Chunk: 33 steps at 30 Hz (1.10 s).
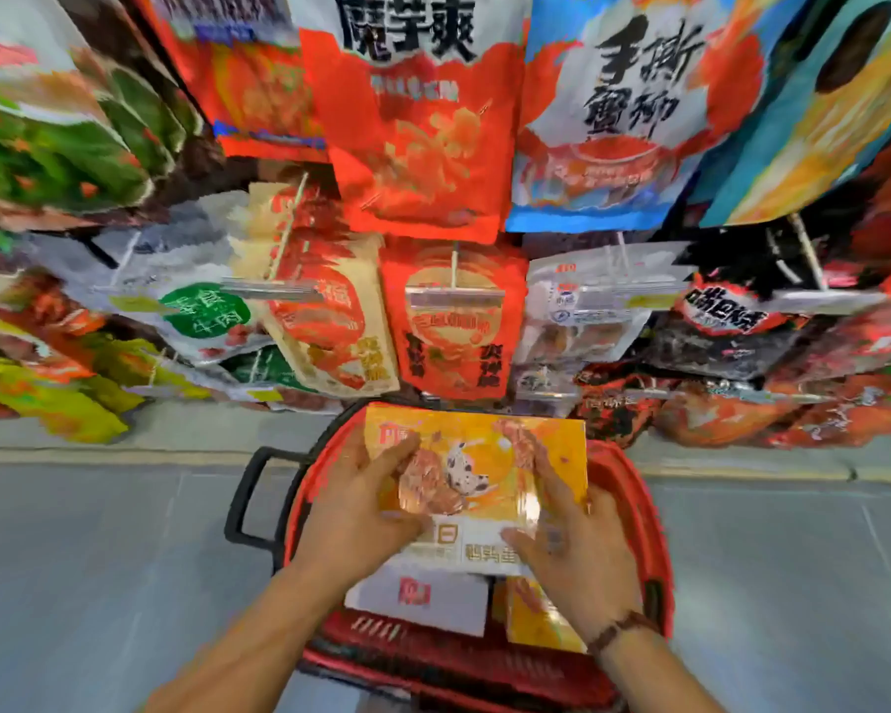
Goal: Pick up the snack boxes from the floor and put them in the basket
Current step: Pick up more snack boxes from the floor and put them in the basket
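Head view: my left hand and right hand pinch the box by its sides, fingers spread on top. The basket is right under my fingers. Next, I think, I lower it and let go.

My left hand and left forearm are bare right down to the bottom edge of the view. My right hand and right forearm are bare too. Around my right wrist I wear a narrow dark brown bracelet, which seems to be made of small segments or beads; the blur keeps me from telling which.
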Each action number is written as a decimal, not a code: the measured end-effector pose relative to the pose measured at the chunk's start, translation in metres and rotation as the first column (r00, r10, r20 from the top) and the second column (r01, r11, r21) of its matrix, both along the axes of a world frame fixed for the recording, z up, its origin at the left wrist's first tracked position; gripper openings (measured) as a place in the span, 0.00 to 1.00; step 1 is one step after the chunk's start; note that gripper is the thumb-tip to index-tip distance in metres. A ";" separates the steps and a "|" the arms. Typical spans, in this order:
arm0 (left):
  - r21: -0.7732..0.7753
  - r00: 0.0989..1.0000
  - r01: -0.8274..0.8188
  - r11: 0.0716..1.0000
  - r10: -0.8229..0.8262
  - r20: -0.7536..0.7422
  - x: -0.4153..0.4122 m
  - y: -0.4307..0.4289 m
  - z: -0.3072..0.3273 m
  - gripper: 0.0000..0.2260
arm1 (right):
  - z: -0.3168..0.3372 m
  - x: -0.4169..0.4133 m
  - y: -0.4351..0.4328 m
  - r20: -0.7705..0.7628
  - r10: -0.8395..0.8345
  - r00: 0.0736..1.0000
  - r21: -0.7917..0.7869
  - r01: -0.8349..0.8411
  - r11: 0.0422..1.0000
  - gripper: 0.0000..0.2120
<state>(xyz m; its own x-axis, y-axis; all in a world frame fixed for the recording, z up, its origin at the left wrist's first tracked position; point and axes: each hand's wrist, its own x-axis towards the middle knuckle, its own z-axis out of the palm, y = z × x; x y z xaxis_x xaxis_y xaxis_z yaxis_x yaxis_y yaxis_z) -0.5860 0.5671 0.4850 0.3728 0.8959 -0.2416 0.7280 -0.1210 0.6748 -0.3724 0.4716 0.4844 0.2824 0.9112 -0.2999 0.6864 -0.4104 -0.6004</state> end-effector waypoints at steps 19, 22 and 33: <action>-0.072 0.967 0.156 0.985 -0.168 -0.194 -0.048 0.063 -0.221 0.39 | -0.211 -0.069 0.053 0.077 -0.152 0.985 -0.298 0.168 0.940 0.45; -0.083 0.969 0.140 0.987 -0.154 -0.195 -0.049 0.060 -0.224 0.39 | -0.211 -0.073 0.048 0.098 -0.155 0.983 -0.312 0.178 0.933 0.45; -0.002 0.965 0.145 0.989 -0.142 -0.221 -0.016 0.032 -0.112 0.39 | -0.095 -0.036 -0.037 -0.274 -0.414 0.868 -0.008 0.428 0.904 0.39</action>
